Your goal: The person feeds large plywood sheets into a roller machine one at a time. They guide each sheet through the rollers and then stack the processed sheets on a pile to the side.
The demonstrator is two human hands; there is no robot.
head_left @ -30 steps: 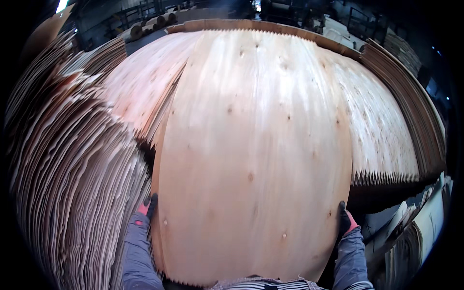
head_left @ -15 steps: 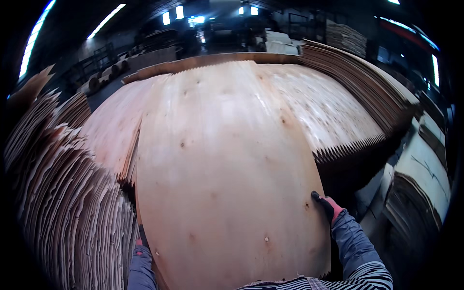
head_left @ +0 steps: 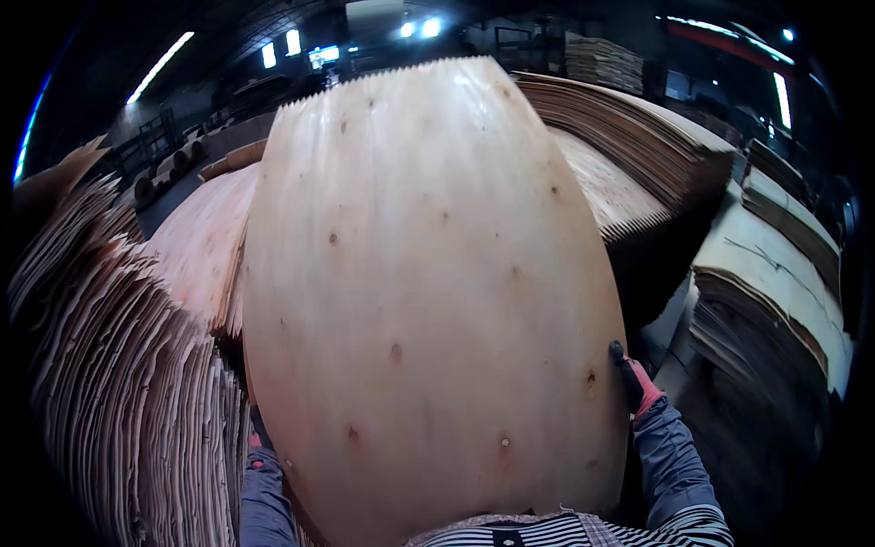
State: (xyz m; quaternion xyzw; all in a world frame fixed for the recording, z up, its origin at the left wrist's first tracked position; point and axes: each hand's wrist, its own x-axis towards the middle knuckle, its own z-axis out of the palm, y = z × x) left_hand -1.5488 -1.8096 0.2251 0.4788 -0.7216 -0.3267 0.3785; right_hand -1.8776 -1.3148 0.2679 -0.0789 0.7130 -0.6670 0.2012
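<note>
A large pale wood veneer sheet (head_left: 428,301) with small brown knots and a jagged far edge stretches out in front of me, its far end raised. At its right edge, my right hand (head_left: 635,378), in a black and pink glove, is closed with the thumb on top; the fingers underneath are hidden. My left hand (head_left: 258,434), gloved likewise, is at the sheet's left edge near the bottom, mostly covered by the sheet, so its fingers do not show.
Stacked veneer (head_left: 205,232) lies beyond on the left, with a tall pile of ragged sheets (head_left: 137,401) nearer. Behind the sheet at right are another flat stack (head_left: 606,178) and a thick pile with dark edges (head_left: 638,118). More bundled sheets (head_left: 766,255) stand at far right.
The sheet's far end has risen off the stacks and now hides more of them. Both hands stay at its side edges, and the view has turned slightly right.
</note>
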